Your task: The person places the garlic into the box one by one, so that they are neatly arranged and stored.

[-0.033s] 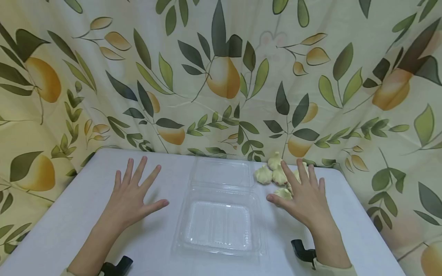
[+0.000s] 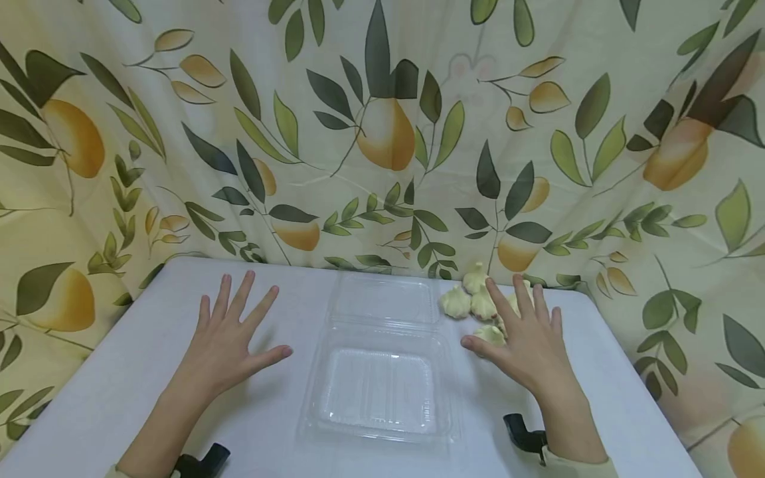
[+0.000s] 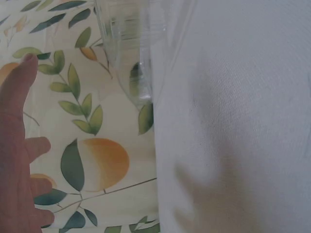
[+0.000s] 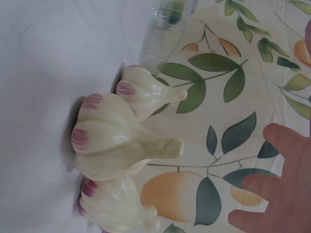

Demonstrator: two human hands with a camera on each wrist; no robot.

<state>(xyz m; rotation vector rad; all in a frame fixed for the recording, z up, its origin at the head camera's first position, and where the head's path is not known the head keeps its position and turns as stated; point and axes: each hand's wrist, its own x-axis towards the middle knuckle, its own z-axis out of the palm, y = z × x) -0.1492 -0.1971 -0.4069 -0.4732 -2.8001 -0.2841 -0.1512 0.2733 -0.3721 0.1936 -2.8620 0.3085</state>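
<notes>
My left hand (image 2: 224, 348) is spread over the left part of the table, fingers straight and apart, holding nothing. On the right, my right hand (image 2: 532, 342) is spread the same way and overlaps a group of garlic bulbs (image 2: 456, 303) in the head view. Between the hands lies a clear plastic clamshell box (image 2: 376, 392), its lid (image 2: 384, 299) folded back toward the curtain. In the right wrist view, several pale garlic bulbs (image 4: 107, 141) with purple streaks stand on the table, with the fingers (image 4: 286, 145) apart from them. Part of the garlic is hidden behind the right hand.
A white-covered table (image 2: 257, 425) carries everything. Behind it hangs a curtain (image 2: 197, 159) printed with oranges and leaves. A black wrist mount (image 2: 526, 435) is on the right wrist, and another (image 2: 206, 459) on the left.
</notes>
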